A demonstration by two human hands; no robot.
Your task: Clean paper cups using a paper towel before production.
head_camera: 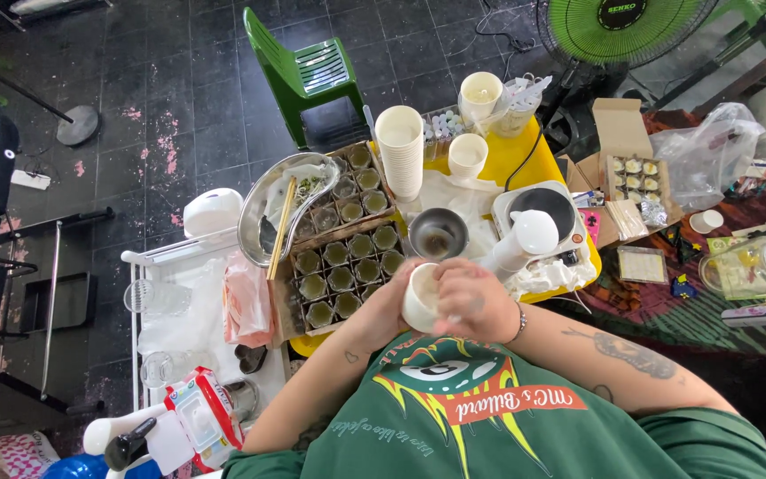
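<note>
Hands meet at your chest: your left hand (pixel 389 306) and right hand (pixel 472 302) both curl closed round a small white paper cup (pixel 420 297), contents hidden. Just beyond it, a cardboard tray (pixel 287 312) holds small glass jars (pixel 339 278) of greenish filling, beside a steel bowl (pixel 438 232) of dark liquid.

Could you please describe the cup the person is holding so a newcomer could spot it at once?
Start at the yellow table; nearer the person's chest, both hands wrap a small white cup. Unlike the stacked cups, it is tilted and held off the table.
</note>
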